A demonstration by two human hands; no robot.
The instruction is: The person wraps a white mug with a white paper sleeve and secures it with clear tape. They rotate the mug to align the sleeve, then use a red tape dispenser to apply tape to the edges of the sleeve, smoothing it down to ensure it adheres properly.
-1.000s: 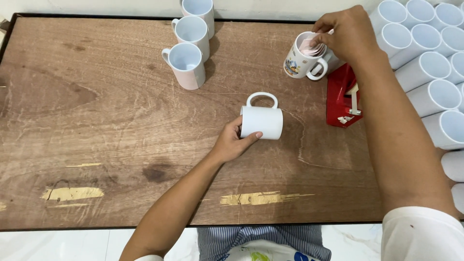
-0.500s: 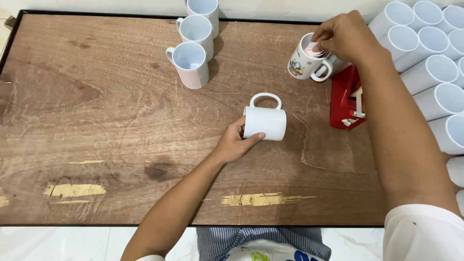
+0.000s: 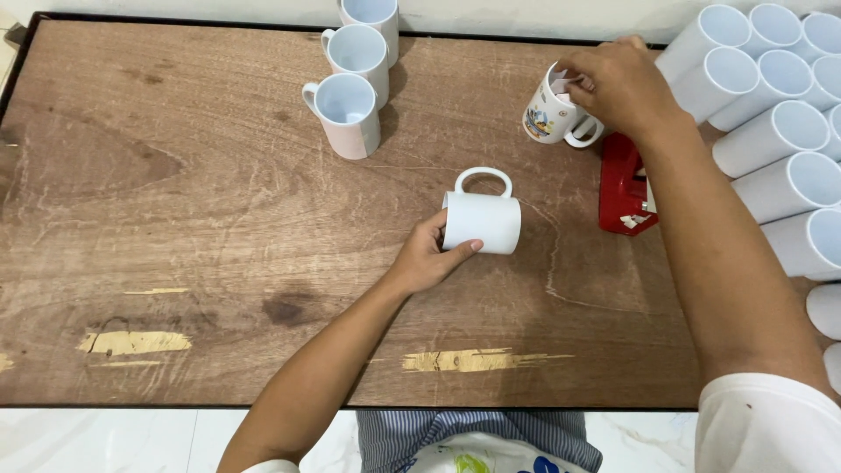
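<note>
Two mugs are handled at once: a plain white mug, lying on its side, is gripped by the left hand, steadying it against rolling, while the printed mug is pinched at its rim by the right hand, beside a red tool on the wooden table.

Red box by white tubes

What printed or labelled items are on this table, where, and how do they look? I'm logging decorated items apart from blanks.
Printed mug: far right of the wooden table, upright, white with a multicoloured picture on its side; the right hand reaches into its mouth.
Red object: just nearer than that mug, boxy, red with small white markings; what it is cannot be told.
No signs or screens show.
</note>
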